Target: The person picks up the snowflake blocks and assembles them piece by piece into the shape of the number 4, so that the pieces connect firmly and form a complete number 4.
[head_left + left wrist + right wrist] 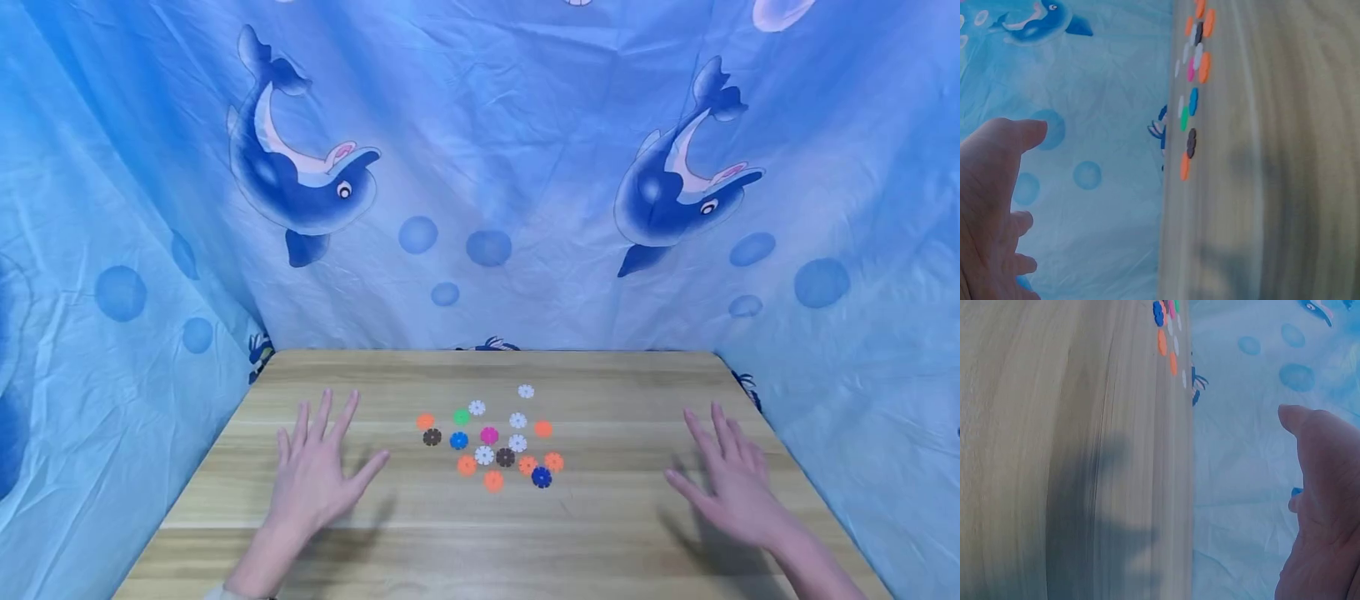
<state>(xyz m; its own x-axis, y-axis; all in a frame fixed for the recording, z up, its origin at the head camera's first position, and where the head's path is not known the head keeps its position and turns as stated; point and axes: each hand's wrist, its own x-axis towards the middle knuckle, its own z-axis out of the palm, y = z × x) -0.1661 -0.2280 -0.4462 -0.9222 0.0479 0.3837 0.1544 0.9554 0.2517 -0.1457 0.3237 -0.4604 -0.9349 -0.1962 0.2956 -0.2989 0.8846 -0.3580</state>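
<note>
Several small notched plastic discs lie scattered in the middle of the table, among them a green disc (461,417), a pink disc (489,436), a dark blue disc (542,477), a black disc (506,457), an orange disc (493,481) and a white disc (526,391). To their left my left hand (318,475) hovers above the table with its fingers spread, holding nothing. On the far right my right hand (731,487) is likewise raised with fingers extended, touching nothing. Both wrist views show a hand apart from the discs, such as the brown-black disc (1192,143) and the orange disc (1162,342).
The wooden table (600,542) carries the discs, and shadows of both hands fall on it. Blue cloth (465,150) printed with dolphins and bubbles hangs behind the table and along both sides.
</note>
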